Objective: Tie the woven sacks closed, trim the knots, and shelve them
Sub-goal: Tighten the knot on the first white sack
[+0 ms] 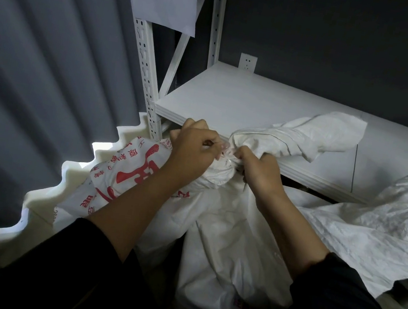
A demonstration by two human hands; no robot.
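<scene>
Head view: your left hand (193,149) and right hand (256,172) clamp the sack neck (216,176), shelf (233,100) at twelve o'clock; tying, cinch next.

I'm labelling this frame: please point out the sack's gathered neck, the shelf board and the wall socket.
gathered neck (217,179), head view: bunched fabric between the hands.
shelf board (233,100), head view: bare top surface.
wall socket (247,62), head view: middle of its faceplate.

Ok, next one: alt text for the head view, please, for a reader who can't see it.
A person's left hand and right hand grip the bunched neck of a red-printed white woven sack, whose loose top lies on a white metal shelf. A second white sack lies at right; a grey curtain hangs at left.
</scene>
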